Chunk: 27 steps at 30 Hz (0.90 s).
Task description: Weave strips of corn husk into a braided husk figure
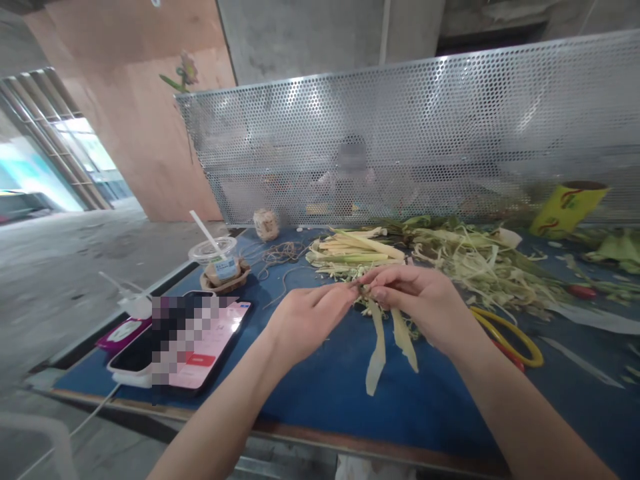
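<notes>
Both hands meet over the middle of the blue table (310, 400). My left hand (313, 317) has its fingers pressed together at a small bundle of pale green leaf strips (377, 347). My right hand (417, 297) pinches the top of the same strips with thumb and fingertips. Two strips hang down below the fingers, spread apart. Small green sprigs (411, 327) show under and beside the right hand. Just behind the hands lies a pile of yellow-green stalks (350, 250).
Phones (220, 347), a purple case (123, 332) and a plastic cup (215, 253) stand left. String (280, 253) and a jar (266, 225) sit farther back. Loose husks (475, 260), yellow-handled scissors (525, 343) and a yellow roll (567, 210) are right. A perforated metal screen (300, 153) closes the back.
</notes>
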### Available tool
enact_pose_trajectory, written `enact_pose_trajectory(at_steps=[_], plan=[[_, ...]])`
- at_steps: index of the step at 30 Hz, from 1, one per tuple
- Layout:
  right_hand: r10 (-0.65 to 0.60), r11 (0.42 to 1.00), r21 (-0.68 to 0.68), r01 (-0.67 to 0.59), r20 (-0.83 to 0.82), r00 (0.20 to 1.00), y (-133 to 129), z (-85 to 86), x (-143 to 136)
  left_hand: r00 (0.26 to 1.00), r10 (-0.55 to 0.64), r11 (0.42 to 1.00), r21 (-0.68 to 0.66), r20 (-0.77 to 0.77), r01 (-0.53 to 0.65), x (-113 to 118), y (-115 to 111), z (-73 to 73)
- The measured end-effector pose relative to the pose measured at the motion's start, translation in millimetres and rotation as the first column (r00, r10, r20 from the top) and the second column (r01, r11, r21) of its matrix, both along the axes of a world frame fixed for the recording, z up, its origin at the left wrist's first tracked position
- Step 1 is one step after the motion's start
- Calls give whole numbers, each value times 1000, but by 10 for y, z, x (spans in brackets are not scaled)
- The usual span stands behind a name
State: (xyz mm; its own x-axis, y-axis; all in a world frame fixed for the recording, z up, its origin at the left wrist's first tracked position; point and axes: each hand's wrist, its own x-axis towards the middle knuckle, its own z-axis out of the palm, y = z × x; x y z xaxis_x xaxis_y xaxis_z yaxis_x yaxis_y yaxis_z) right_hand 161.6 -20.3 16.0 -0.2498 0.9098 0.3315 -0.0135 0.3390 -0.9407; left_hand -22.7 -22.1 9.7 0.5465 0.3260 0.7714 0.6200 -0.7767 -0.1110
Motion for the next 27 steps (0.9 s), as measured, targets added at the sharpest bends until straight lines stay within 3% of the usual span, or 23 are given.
enact_pose_trajectory(at_steps=[5,11,15,20,27], plan=[[-58,998,1,58,9,998,-13,-10,4,981,-37,957,-276,188,89,-22,-54,61],[-76,994,-79,69,-99,992,13,-48,-19,904,-74,857,-438,420,273,31,-3,29],[-86,993,-98,70,-175,981,52,-87,-29,840,-114,778,-478,531,408,95,60,-45],[-107,994,-5,108,-128,986,64,-144,-42,800,-69,788,-459,596,410,158,106,-139],[-112,990,72,120,-104,988,42,-147,-39,737,47,704,-546,674,454,198,90,-92]])
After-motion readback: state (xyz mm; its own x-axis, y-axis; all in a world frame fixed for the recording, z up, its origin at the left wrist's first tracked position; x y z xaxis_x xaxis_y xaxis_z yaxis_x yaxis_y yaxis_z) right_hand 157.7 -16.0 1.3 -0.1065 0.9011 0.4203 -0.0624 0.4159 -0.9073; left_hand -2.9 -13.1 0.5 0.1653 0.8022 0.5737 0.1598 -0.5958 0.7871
